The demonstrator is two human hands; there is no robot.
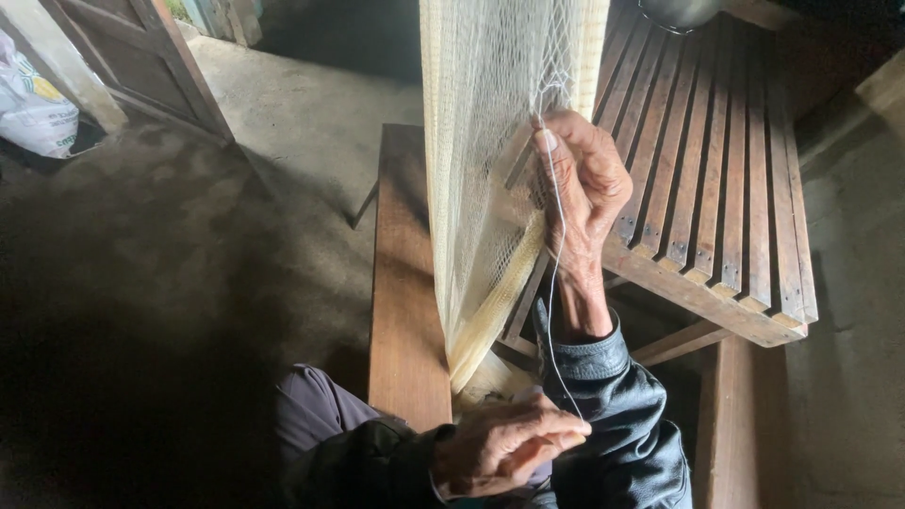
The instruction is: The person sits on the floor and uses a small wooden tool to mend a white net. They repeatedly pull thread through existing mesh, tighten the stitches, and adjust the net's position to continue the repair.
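A pale cream net [490, 141] hangs down from the top of the view, its lower end bunched by my lap. My right hand [586, 193] is raised against the net's right edge, thumb and fingers pinching the mesh. A thin white thread [558, 273] runs from that spot down past my wrist to my left hand [504, 445]. My left hand sits low near my lap, fingers closed on the thread's lower end. Both arms wear black jacket sleeves.
A wooden bench plank [405, 283] lies under the net. A slatted wooden seat [726, 188] stands at the right behind my right hand. Concrete floor [189, 264] spreads to the left, with a white sack [33, 108] and a wooden door [141, 57] at the far left.
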